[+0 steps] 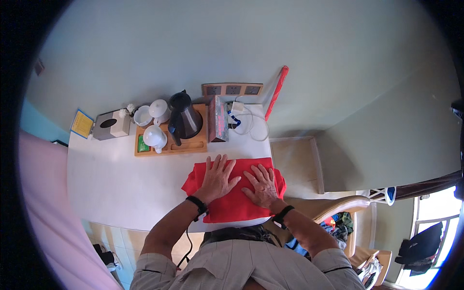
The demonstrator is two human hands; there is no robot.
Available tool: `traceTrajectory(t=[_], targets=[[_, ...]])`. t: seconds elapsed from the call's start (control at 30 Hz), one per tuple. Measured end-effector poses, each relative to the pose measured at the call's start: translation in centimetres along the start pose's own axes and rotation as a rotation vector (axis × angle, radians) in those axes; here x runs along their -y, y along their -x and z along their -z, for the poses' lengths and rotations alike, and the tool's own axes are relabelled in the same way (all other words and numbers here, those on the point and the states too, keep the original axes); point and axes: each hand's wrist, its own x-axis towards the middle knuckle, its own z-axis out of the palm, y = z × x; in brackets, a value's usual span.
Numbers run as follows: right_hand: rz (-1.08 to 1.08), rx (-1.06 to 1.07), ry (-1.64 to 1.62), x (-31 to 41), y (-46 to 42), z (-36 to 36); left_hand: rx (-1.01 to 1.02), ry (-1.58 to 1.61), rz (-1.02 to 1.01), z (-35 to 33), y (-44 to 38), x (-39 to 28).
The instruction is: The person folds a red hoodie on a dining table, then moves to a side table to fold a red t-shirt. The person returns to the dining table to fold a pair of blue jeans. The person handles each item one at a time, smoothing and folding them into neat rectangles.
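Note:
A red cloth garment lies folded at the right end of the white table, part of it reaching past the table's right edge. My left hand rests flat on its left half, fingers spread and pointing toward the wall. On the right half lies my right hand, palm down with the fingers apart. Neither hand grips the fabric. Both wrists wear dark bands. What lies under my palms is hidden.
Behind the garment stand a wooden tray with an electric kettle and white lidded cups, a box and a white cable. A tissue box is farther left. A chair piled with clothes stands right.

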Motion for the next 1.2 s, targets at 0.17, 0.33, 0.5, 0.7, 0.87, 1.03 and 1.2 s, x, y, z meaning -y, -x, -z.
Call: traceTrajectory(t=[0.17,0.33,0.5,0.7,0.87,1.03,1.2], targets=[[-0.036,-0.019,0.013,1.3,0.7,-0.7,0.155,-0.022,0.02,-1.2,0.7,-0.1],[-0.046,-0.04,-0.012,2.4,4.1,-1.8,0.175,-0.017,-0.001,-1.4,3.5,-1.2],[-0.06,-0.076,-0.01,2.7,5.2,-2.5,0.139,0.017,0.002,-1.3,4.2,-1.9],[-0.071,-0.021,0.002,2.6,4.7,-1.8,0.084,0.102,-0.16,0.6,4.0,-3.0],[-0.144,0.006,0.069,4.8,3.8,0.1,0.272,0.131,-0.328,3.0,7.0,-3.4],[-0.153,0.013,0.026,5.4,5.1,-2.2,0.302,0.161,-0.327,1.1,8.4,-3.1],[-0.158,-0.012,-0.022,4.7,5.9,-3.7,0.287,0.141,-0.314,-0.4,8.9,-3.3]])
